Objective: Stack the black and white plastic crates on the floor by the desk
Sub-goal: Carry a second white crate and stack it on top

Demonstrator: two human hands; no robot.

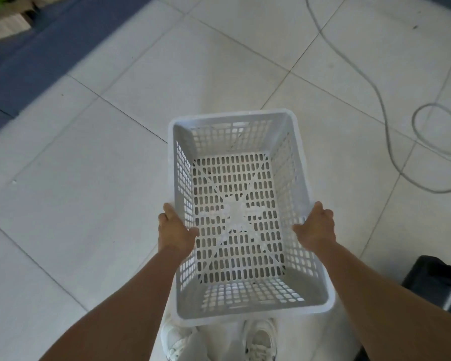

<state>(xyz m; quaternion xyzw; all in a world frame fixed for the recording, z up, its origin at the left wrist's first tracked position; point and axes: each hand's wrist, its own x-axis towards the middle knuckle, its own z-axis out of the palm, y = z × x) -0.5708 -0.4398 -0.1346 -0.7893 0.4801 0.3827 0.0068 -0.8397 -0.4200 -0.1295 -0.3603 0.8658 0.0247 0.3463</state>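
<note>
A white perforated plastic crate [235, 121] hangs in front of me above the tiled floor, mouth up and with nothing inside. My left hand [176, 229] grips its left long rim, thumb inside the wall. On the opposite rim my right hand [315, 227] holds it the same way. Through the slotted bottom I see the floor and my white shoes [261, 340]. No black crate is in view.
A grey cable [387, 118] snakes and loops across the tiles at the right. A black object [438, 280] sits at the lower right edge. A dark blue strip of floor [24, 69] runs along the upper left, with cardboard beyond it.
</note>
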